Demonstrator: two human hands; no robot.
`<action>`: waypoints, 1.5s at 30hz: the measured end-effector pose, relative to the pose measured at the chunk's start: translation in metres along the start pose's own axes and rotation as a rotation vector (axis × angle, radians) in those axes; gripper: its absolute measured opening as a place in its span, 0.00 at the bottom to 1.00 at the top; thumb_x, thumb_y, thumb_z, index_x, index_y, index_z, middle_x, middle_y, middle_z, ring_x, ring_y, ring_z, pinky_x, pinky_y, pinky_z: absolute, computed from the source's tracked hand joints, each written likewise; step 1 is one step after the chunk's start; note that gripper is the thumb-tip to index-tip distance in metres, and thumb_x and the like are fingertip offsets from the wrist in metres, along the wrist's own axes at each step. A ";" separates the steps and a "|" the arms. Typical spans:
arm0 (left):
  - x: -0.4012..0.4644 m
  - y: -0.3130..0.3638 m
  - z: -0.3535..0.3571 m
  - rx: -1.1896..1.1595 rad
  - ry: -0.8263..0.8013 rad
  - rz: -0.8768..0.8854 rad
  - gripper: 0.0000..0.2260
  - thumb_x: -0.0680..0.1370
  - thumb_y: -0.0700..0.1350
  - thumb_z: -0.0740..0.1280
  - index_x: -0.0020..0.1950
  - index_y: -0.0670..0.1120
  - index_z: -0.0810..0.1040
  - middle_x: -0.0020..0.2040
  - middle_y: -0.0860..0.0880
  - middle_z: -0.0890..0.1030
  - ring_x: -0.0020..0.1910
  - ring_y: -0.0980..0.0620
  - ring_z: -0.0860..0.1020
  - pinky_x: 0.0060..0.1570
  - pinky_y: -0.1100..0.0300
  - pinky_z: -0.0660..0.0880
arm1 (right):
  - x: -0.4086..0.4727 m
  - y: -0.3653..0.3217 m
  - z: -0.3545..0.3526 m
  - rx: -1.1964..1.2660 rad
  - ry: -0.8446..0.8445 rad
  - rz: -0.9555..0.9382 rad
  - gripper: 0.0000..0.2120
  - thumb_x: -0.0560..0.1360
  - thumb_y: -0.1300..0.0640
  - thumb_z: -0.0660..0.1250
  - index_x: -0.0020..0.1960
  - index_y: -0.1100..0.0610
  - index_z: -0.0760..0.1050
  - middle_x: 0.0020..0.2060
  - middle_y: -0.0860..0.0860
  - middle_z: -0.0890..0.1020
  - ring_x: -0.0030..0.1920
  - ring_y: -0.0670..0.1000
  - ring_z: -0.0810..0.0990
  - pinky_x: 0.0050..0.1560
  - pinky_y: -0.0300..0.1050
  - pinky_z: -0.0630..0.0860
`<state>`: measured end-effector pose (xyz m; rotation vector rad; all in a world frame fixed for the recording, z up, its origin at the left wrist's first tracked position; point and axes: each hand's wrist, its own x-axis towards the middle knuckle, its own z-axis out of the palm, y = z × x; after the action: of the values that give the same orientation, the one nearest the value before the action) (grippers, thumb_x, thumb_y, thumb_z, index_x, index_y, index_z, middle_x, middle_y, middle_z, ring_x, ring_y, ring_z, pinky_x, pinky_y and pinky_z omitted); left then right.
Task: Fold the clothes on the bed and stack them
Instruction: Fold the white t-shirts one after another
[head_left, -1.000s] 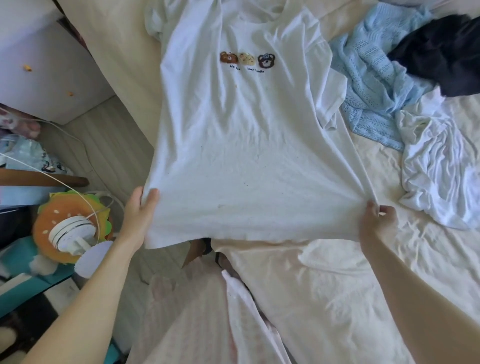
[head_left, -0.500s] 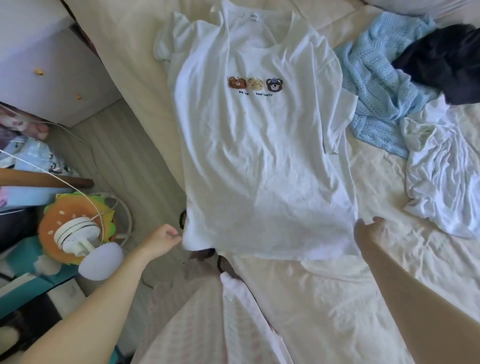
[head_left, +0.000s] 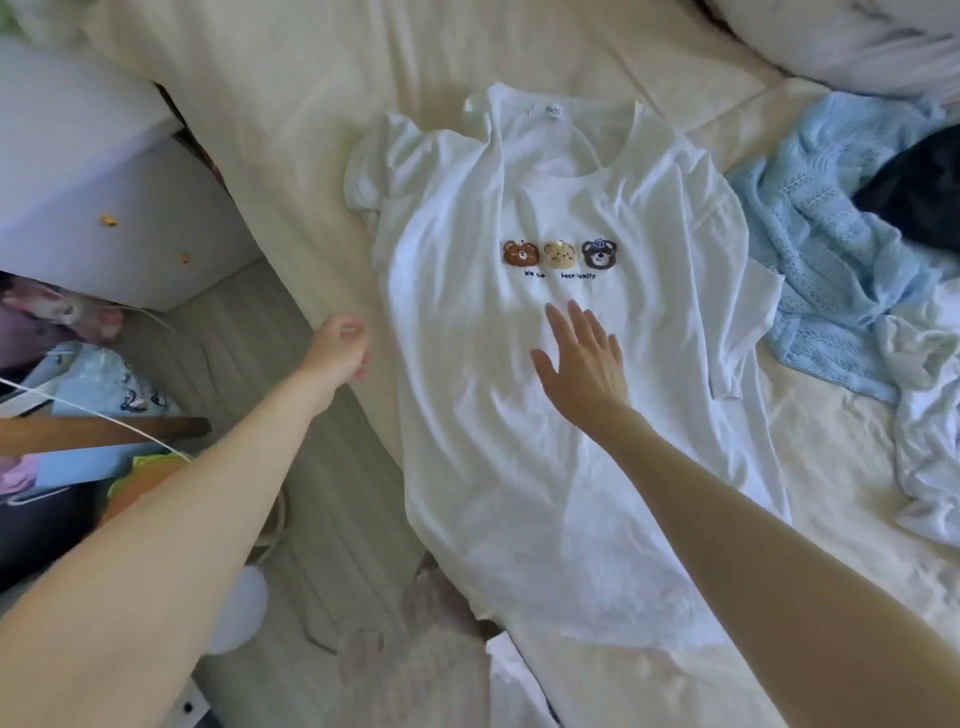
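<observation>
White cotton T-shirt with three bear faces printed on the chest (head_left: 545, 415) lies front-up, spread flat on the cream-sheeted bed (head_left: 291, 104). Right hand (head_left: 584, 364) rests on it just near of the print, fingers straight and spread. Left hand (head_left: 337, 353), left of the shirt at the bed's edge, fingers loosely curled, holding nothing. Light blue knitted garment (head_left: 826, 270) lies right.

A white cotton T-shirt with three bear faces (head_left: 545, 415) is spread flat on the cream-sheeted bed (head_left: 291, 114); a pale blue knitted garment (head_left: 821, 270), a black garment (head_left: 919, 202) and a crumpled white cloth (head_left: 930, 436) are heaped beside it.
</observation>
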<state>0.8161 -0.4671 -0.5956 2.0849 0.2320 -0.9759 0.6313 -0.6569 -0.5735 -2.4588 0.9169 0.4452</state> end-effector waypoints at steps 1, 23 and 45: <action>0.015 0.015 0.000 -0.054 0.028 0.010 0.14 0.81 0.42 0.58 0.67 0.41 0.68 0.55 0.44 0.72 0.38 0.54 0.74 0.39 0.60 0.74 | 0.017 -0.014 -0.001 -0.025 0.007 -0.036 0.28 0.81 0.47 0.54 0.77 0.51 0.50 0.77 0.52 0.50 0.76 0.53 0.48 0.74 0.57 0.47; 0.093 0.054 -0.066 -0.665 0.380 0.022 0.11 0.79 0.43 0.63 0.61 0.43 0.72 0.56 0.45 0.79 0.49 0.51 0.81 0.46 0.56 0.80 | 0.127 -0.083 0.020 -0.087 0.022 -0.098 0.29 0.78 0.38 0.53 0.76 0.46 0.51 0.76 0.47 0.53 0.75 0.52 0.52 0.70 0.62 0.50; 0.168 0.135 -0.058 0.309 0.070 0.633 0.07 0.78 0.52 0.64 0.46 0.49 0.73 0.36 0.55 0.74 0.35 0.56 0.71 0.34 0.63 0.64 | 0.292 -0.132 -0.086 0.767 0.173 0.162 0.04 0.74 0.56 0.64 0.42 0.54 0.74 0.33 0.51 0.68 0.33 0.47 0.66 0.34 0.38 0.64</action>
<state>1.0261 -0.5406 -0.6126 2.2496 -0.5501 -0.5733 0.9435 -0.7677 -0.5915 -1.7427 1.1052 -0.0766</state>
